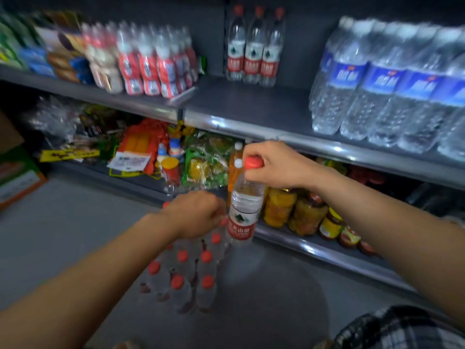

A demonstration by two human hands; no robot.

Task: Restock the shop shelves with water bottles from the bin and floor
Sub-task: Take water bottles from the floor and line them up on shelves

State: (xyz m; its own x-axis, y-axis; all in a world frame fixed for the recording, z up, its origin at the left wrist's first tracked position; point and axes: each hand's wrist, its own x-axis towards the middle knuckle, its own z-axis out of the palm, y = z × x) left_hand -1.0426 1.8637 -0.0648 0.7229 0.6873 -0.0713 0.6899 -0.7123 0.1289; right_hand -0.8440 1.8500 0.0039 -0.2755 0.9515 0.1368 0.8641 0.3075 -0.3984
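Note:
My right hand (274, 165) grips the red cap of a clear water bottle with a red label (245, 210), held upright in the air in front of the lower shelf. My left hand (196, 212) is closed over the top of a shrink-wrapped pack of red-capped water bottles (186, 275) standing on the grey floor; what its fingers hold is hidden. Three matching red-label bottles (254, 49) stand at the back of the upper shelf (251, 107), with bare shelf in front of them.
Blue-label water packs (392, 86) fill the upper shelf's right side; red-label small bottles (151, 61) and snacks sit on the left. The lower shelf (297, 240) holds jars, snack bags and orange drink bottles. A cardboard box (17, 175) stands at the far left on the floor.

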